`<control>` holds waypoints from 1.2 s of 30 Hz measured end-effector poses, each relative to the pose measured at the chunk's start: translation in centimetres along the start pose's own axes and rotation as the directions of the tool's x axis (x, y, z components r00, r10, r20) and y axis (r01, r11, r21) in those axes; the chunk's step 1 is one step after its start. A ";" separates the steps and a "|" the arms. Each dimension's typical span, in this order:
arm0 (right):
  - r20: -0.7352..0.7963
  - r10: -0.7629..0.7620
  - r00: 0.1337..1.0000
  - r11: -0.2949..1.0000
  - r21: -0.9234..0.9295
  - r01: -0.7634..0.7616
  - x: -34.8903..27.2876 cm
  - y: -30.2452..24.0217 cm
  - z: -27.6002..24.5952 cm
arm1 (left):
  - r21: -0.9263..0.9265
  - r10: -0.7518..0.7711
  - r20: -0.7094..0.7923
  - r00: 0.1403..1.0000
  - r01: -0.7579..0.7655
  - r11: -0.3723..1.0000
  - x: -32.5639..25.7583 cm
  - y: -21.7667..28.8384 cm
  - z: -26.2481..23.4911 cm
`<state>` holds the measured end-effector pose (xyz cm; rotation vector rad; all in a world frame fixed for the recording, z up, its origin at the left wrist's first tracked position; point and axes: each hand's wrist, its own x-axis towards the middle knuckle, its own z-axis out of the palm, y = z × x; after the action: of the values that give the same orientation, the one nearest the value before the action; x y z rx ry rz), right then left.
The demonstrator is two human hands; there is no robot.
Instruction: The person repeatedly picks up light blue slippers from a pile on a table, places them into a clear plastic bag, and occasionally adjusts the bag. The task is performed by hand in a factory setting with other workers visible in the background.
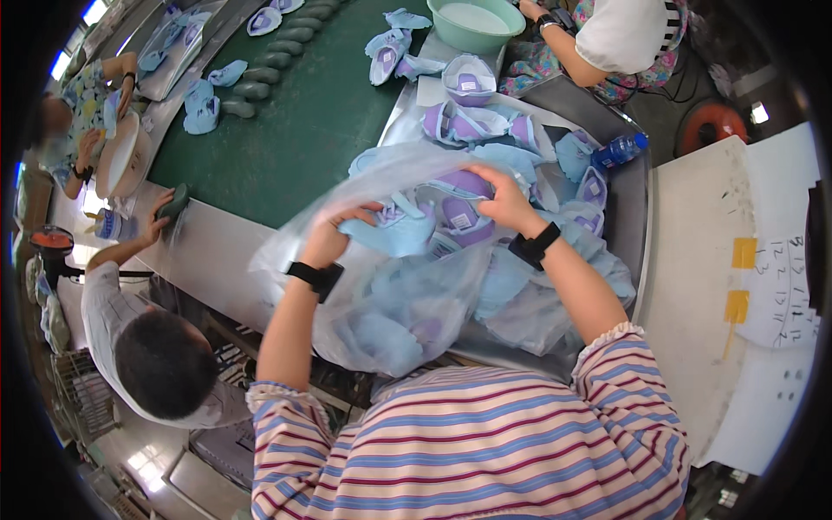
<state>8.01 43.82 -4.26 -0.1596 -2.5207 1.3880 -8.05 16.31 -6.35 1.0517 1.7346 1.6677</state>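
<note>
A clear plastic bag (433,299) full of light blue shoe uppers lies in front of me, its mouth spread wide. My left hand (334,236) is inside the bag's left rim, its fingers closed on a light blue shoe upper (400,227) with laces. On the other side my right hand (511,204) grips the purple-lined edge of another shoe upper (464,184) between thumb and fingers. Just below that hand sits a further upper with a purple lining (462,217). Film and fingers partly hide what lies deeper.
Loose uppers (468,80) cover the metal tray beyond the bag, with a blue-capped bottle (620,152) at its right. A green conveyor belt (303,113) carries dark shoe lasts (277,61). A green basin (477,24) stands behind. Co-workers sit left and far right.
</note>
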 end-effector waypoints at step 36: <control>-0.584 0.084 0.807 0.981 0.191 0.037 -5.9 -13.3 8.6 | 0.010 0.052 -0.648 0.760 -0.060 0.998 -0.9 7.9 9.9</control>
<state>11.72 28.38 1.59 -0.5039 -1.8618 1.3220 1.80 20.98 0.16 0.5291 2.1081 2.2616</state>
